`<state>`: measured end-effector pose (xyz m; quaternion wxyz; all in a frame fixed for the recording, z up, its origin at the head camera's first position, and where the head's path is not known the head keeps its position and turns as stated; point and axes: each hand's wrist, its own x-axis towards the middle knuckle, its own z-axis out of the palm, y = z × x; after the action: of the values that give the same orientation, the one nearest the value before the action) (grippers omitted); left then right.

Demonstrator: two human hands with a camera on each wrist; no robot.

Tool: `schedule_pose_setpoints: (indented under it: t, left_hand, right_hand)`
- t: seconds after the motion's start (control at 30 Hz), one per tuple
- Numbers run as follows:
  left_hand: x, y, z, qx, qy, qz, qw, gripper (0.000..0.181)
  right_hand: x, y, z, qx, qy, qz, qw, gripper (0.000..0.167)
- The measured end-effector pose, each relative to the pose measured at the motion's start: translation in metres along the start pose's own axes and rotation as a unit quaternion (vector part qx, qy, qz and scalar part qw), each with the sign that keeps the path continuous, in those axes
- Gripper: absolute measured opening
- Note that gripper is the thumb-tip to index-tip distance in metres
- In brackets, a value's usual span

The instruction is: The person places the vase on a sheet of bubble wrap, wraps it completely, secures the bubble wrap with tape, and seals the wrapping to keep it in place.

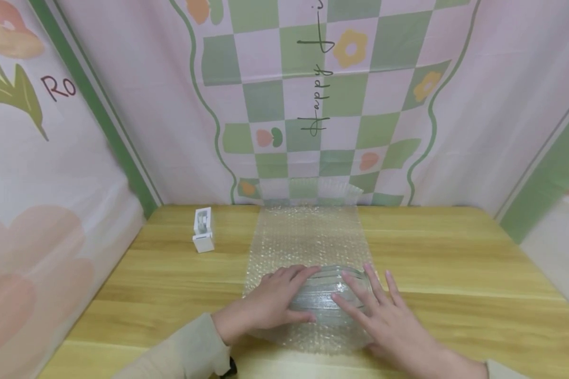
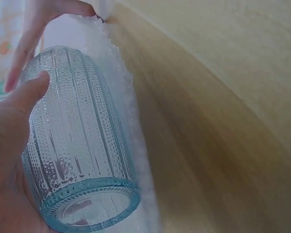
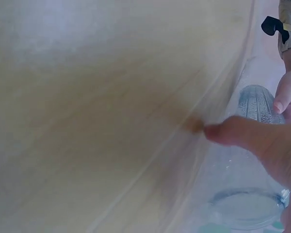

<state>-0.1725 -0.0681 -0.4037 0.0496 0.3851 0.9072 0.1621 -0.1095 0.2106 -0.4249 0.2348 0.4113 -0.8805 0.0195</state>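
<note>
Two hands on one ribbed glass vessel [image 1: 329, 302], and it's lying on its side, not standing up. It's across the near part of a sheet of bubble wrap [image 1: 310, 231], with the sheet running out to the far side of the table [image 1: 455, 263] and up against the checked fabric backdrop [image 1: 341, 95]. My guess is it's laid crosswise so the round body lines up with the length of the sheet, and the bubbles keep hard glass off the wood.

The left hand [image 1: 275, 297] has the actual grasp: thumb on the near side, fingers over the far side, curled around the left end. The left wrist view shows the thick round base at that end. Makes sense to me, since a cylinder on its side would probably roll without something steadying it.

The right hand [image 1: 391, 321] isn't clenched around anything that I can see. Its fingers are spread and pretty straight over the right end, more of a light guiding touch, I'd say. The thumb reaches toward the near side, but I can't tell whether it's touching the wrap.

Off to the far left there's a small white box-like item [image 1: 203, 231], well apart from the hands, which seems handy for keeping the work area free. Can't make out what it is.
</note>
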Motion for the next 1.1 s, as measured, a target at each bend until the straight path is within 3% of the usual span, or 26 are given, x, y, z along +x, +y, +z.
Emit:
schedule_pose_setpoints:
  t: [0.17,0.4,0.63,0.9,1.1]
  left_hand:
    - [0.001,0.0,-0.001,-0.001,0.001,0.002,1.0,0.092]
    - [0.004,-0.001,-0.003,-0.01,0.0,-0.013,0.9999,0.091]
    - [0.007,-0.004,-0.001,-0.014,0.001,-0.012,0.9998,0.09]
    - [0.008,-0.007,0.0,-0.023,0.01,-0.009,0.9996,0.088]
    - [0.006,-0.002,-0.002,-0.002,0.014,0.0,0.9999,0.093]
  right_hand:
    - [0.0,0.002,-0.001,0.007,0.021,-0.026,0.9994,0.11]
    - [0.009,0.007,-0.002,0.013,0.024,-0.04,0.9988,0.11]
    - [0.013,0.024,0.001,0.025,0.055,-0.072,0.9956,0.103]
    - [0.01,0.035,0.005,0.078,0.061,-0.086,0.9913,0.061]
    - [0.009,0.038,0.007,0.067,0.058,-0.077,0.9931,0.061]
